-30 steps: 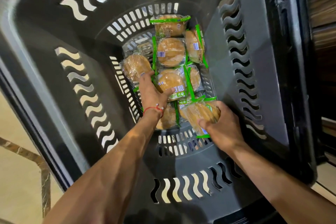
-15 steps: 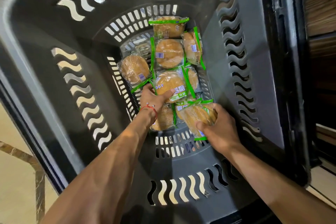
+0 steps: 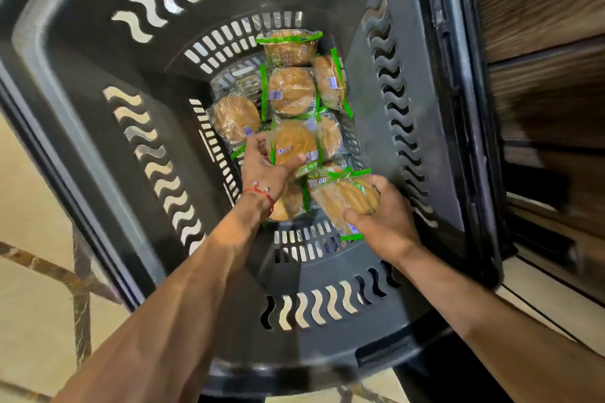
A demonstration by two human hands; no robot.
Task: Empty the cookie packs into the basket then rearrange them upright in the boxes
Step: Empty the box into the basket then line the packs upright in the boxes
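Several clear cookie packs with green edges lie on the floor of a deep black plastic basket (image 3: 98, 82). My left hand (image 3: 263, 167), with a red thread at the wrist, grips one cookie pack (image 3: 293, 142) near the middle of the pile, thumb over its lower edge. My right hand (image 3: 381, 219) holds a bunch of stacked packs (image 3: 343, 195) at the near end, fingers curled around them. Other packs lie flat farther back, such as one round cookie pack (image 3: 291, 91) and one at the left (image 3: 234, 118). No boxes are in view.
The basket's tall walls with wavy slots close in on all sides. A dark wooden cabinet (image 3: 540, 75) stands to the right. A beige tiled floor (image 3: 29, 288) shows at the lower left.
My left hand has pulled back from the left pack and closed on the middle pack, lifting it a little. My right hand keeps its stack, raised slightly.
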